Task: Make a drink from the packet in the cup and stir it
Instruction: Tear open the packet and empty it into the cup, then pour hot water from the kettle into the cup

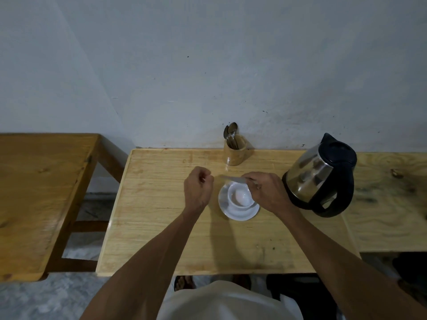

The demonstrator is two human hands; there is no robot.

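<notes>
A white cup [238, 197] stands on a white saucer [225, 204] in the middle of the light wooden table [161, 227]. Pale powder lies at the cup's bottom. My right hand [265, 190] holds a thin pale packet [233, 179], blurred, level just above the cup's far rim. My left hand [198, 185] hovers left of the cup with its fingers curled closed; whether it holds a torn scrap I cannot tell.
A steel electric kettle [321, 176] with black handle and lid stands right of the cup, close to my right wrist. A wooden holder with spoons [234, 150] sits at the table's back edge by the wall. Another wooden table [41, 192] lies to the left.
</notes>
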